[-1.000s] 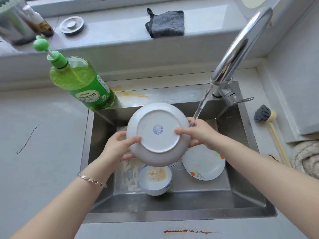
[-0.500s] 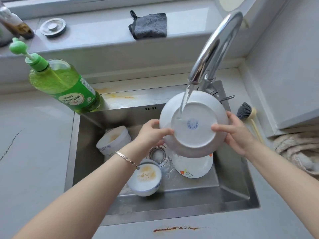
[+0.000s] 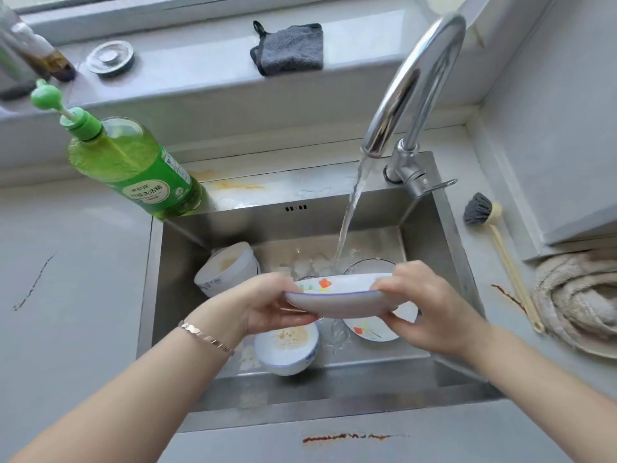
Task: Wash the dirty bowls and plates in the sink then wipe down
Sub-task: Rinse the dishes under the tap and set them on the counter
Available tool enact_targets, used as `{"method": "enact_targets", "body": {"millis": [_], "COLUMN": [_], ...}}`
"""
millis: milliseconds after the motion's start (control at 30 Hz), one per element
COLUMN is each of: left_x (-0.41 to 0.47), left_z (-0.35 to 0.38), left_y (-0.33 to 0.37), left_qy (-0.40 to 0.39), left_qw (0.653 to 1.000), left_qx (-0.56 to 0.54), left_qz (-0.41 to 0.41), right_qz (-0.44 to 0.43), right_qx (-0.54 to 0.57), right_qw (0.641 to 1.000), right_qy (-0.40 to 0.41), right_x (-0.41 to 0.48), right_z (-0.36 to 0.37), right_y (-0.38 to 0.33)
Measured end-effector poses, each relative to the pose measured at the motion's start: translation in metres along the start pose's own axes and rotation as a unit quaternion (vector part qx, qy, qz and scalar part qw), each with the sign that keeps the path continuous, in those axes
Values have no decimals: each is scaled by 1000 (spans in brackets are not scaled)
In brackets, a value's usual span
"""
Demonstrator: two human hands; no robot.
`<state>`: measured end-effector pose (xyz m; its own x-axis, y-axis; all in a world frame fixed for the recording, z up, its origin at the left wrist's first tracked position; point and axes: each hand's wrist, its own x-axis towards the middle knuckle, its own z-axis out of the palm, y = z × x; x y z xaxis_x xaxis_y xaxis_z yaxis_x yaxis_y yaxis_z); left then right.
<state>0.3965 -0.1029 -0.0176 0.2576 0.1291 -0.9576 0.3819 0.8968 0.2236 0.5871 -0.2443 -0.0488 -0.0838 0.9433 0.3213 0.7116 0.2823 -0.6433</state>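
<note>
Steel sink: set into the grey desk; from my remote view, all the dishes are in it or above it.
Held plate: white with a blue rim and an orange flower print. It is above the middle of the sink, almost level, and I see it nearly edge-on.
Left hand: grips the plate's left edge, thumb on top and fingers curled beneath; a bracelet circles the wrist.
Right hand: grips the right edge the same way, thumb over the rim.
Faucet: running; the water drops just behind the plate's far rim, and I cannot tell whether it touches the plate.
Near bowl: upright on the sink floor below the left hand, with yellowish residue inside.
Far bowl: tipped against the back left corner, also soiled.
Flowered plate: flat on the sink floor under the right hand, partly hidden.
Soap bottle: green, at the sink's back left corner.
Brush: on the desk to the right, beside a rolled towel.
Grey cloth: on the window ledge.
</note>
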Motion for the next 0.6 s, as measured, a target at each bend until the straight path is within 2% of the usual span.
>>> {"method": "enact_targets", "body": {"millis": [67, 133, 167, 233, 300, 333, 400, 500, 600], "left_x": [3, 8, 8, 10, 8, 6, 4, 6, 14], "left_z": [-6, -10, -10, -8, -3, 0, 6, 7, -1], "left_y": [-15, -22, -23, -21, -17, -14, -11, -6, -3], "left_qy": [41, 74, 87, 118, 131, 131, 125, 92, 62], "left_qw": [999, 994, 989, 972, 949, 936, 913, 899, 896], "left_qx": [-6, 5, 19, 49, 76, 93, 120, 111, 80], "left_qz": [26, 83, 119, 197, 277, 315, 368, 414, 432], "right_qz": [9, 129, 223, 388, 464, 490, 560, 587, 545], "right_qx": [-4, 61, 123, 296, 487, 532, 526, 535, 582], "right_qw": [1000, 988, 964, 870, 740, 690, 632, 595, 589], "right_qy": [-26, -63, -78, -73, -17, 29, 105, 126, 130], "right_x": [-9, -19, -22, -25, -18, -12, 1, 9, 12], "right_z": [12, 18, 18, 16, 17, 20, 27, 33, 26], "right_y": [0, 1, 1, 2, 4, 6, 13, 21, 22]}}
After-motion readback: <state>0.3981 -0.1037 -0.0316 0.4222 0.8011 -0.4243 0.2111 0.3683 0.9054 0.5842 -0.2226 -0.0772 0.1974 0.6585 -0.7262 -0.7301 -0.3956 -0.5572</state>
